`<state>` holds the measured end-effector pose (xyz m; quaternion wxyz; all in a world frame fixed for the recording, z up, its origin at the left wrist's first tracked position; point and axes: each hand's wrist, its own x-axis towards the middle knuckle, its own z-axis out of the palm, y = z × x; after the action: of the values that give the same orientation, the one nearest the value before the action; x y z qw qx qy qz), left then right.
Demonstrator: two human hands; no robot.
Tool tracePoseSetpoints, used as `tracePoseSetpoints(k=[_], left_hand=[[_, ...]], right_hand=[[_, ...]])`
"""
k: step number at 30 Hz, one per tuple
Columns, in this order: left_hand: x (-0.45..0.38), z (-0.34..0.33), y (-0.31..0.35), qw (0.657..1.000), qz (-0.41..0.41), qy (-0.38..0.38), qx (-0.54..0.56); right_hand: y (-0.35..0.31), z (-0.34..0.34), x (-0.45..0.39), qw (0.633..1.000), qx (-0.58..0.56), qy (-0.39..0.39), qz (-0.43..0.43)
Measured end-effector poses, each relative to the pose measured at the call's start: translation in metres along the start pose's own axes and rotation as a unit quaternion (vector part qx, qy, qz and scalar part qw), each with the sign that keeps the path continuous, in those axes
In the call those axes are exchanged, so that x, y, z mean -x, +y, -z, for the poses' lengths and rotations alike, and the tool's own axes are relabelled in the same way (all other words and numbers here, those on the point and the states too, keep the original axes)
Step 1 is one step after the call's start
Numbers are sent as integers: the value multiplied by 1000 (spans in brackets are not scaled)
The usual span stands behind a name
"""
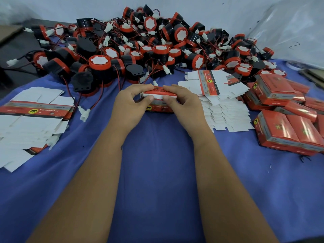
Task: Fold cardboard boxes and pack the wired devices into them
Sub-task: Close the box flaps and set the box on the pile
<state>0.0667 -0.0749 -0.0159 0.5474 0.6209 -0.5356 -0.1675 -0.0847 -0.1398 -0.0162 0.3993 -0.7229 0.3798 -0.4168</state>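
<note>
A small red-and-white printed cardboard box [159, 102] sits on the blue cloth-covered table [157, 163], in the middle of the scene just near of the device pile. The person's left hand [130, 100] grips the box's left end, fingers curled over the top flap and thumb pressed against the near face. The right hand [182, 100] grips the right end in the same manner, thumb on the near face and fingers over the red top edge. Both hands pinch the box between thumb and fingers; whether the flap is fully closed cannot be determined. Far of the box lies a large heap of black-and-red cylindrical wired devices [140, 48] with white plug connectors, spanning most of the table's far side. At left rests a stack of flat unfolded white carton blanks [29, 123] with a red printed band. At right of the hands lies a second spread of flat white carton blanks [224, 106]. At far right is a pile of closed red glossy boxes [284, 118], several overlapping and tilted.
</note>
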Motion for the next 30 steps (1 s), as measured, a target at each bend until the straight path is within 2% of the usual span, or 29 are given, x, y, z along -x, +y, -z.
tracePoseSetpoints(k=[8, 13, 15, 20, 26, 30], left_hand=[[0, -1, -2, 994, 12, 11, 109], [-1, -3, -3, 989, 46, 18, 136], [0, -5, -2, 993, 38, 18, 109], [5, -9, -1, 998, -36, 2, -50], [6, -9, 1, 997, 5, 21, -79], [7, -9, 3, 995, 13, 7, -101]], right_hand=[[-4, -3, 3, 997, -69, 1, 24], [-3, -3, 4, 996, -84, 9, -1], [-3, -2, 4, 996, -87, 9, -6], [0, -4, 1, 991, -122, 25, -41], [0, -4, 0, 996, -76, 33, -42], [-1, -4, 4, 998, -38, -24, -33]])
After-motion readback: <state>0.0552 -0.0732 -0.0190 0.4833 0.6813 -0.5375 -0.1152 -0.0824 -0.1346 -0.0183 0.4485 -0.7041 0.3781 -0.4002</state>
